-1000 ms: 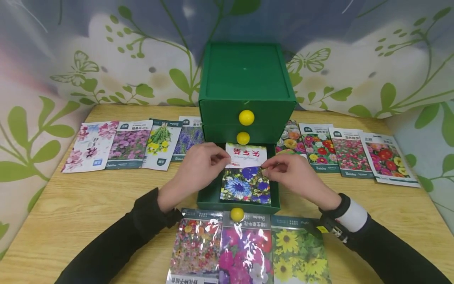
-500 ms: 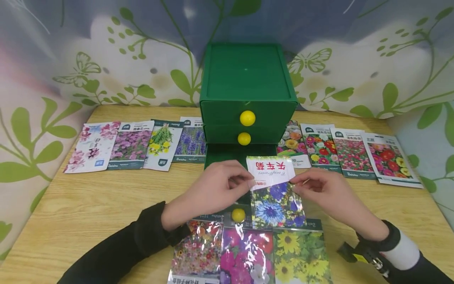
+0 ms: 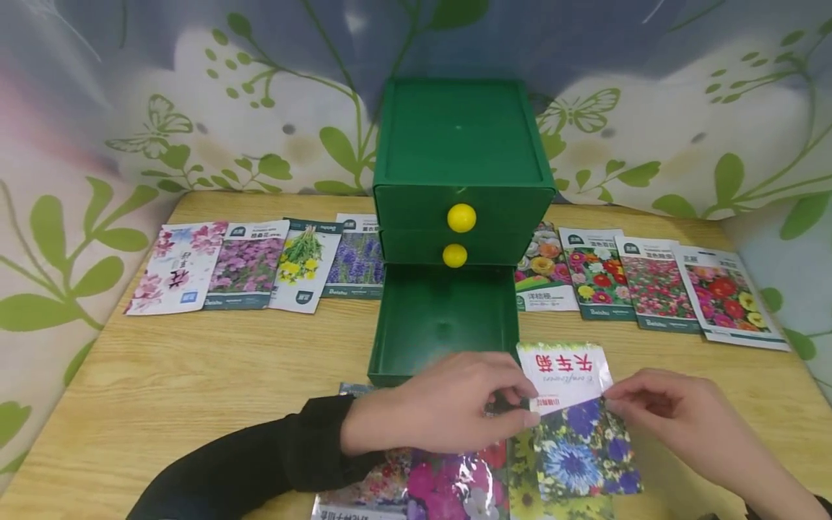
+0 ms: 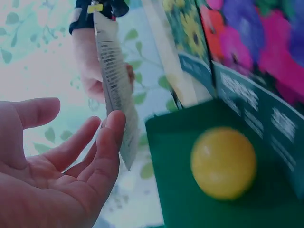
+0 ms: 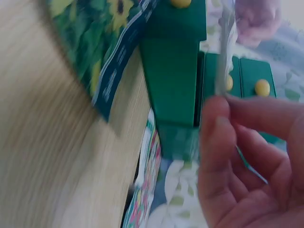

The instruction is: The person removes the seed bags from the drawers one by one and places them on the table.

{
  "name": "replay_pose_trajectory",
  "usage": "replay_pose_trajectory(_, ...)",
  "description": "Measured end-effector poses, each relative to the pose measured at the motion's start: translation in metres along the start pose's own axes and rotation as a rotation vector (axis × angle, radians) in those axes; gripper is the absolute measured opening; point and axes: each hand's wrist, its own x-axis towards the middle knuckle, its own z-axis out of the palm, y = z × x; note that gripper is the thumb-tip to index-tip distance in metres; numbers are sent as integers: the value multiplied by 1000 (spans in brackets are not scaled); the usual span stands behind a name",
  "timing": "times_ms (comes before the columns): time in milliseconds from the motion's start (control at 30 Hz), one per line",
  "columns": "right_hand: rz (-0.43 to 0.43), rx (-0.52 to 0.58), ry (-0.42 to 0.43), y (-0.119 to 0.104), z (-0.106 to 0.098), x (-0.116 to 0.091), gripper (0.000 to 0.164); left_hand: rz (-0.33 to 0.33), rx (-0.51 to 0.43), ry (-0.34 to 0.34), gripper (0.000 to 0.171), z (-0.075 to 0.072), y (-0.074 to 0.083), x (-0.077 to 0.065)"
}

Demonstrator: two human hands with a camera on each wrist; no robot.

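A cornflower seed packet [image 3: 575, 440], white on top with blue flowers below, hangs over the front right of the table. My right hand [image 3: 689, 422] pinches its right edge between thumb and fingers; the right wrist view shows this pinch [image 5: 221, 114] from close by. At the packet's left edge is my left hand [image 3: 448, 408]. In the left wrist view the left thumb [image 4: 40, 113] stands apart from the other fingers, whose tips touch or nearly touch the packet [image 4: 114, 71]. The pulled-out bottom drawer [image 3: 442, 325] of the green cabinet [image 3: 458, 133] holds nothing I can see.
Three large flower packets [image 3: 455, 484] lie in front of the drawer, partly covered by my left arm and the cornflower packet. Seed packets stand in rows left [image 3: 247, 267] and right [image 3: 659, 282] of the cabinet. Two upper drawers [image 3: 416, 217] with yellow knobs are closed.
The cornflower packet has come out of the bottom drawer and moved right and toward me, both hands travelling with it. The left thumb now stands away from it.
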Motion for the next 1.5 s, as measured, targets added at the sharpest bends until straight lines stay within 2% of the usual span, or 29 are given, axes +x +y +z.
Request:
replay_pose_trajectory(167,128,-68,-191,24,-9,-17,13,56,-18,-111,32,15,12,9)
replay_pose_trajectory(333,234,-11,-380,49,-15,-24,18,6,-20,-249,38,33,15,19)
replay_pose_trajectory(467,254,32,-459,64,-20,-28,20,-3,13,-290,38,50,13,28)
replay_pose_trajectory(600,347,-26,-486,74,-22,-32,15,-38,2,-326,36,66,13,40)
replay_pose_trajectory(700,414,-82,-512,78,-21,-34,13,-97,-75,-390,35,75,15,48)
replay_pose_trajectory(867,422,-136,-516,86,-18,-38,13,-154,-148,-453,34,83,18,56)
replay_pose_trajectory(1000,435,-169,-507,91,-16,-38,13,-177,-139,-449,34,87,18,58)
replay_pose_trajectory(1133,393,-216,-503,97,-16,-37,13,-196,-132,-450,33,90,18,59)
replay_pose_trajectory(1300,381,-254,-512,102,-16,-36,15,-200,-122,-450,34,91,18,59)
replay_pose_trajectory(1500,447,-223,-519,100,-14,-34,19,-217,-104,-438,34,88,19,56)
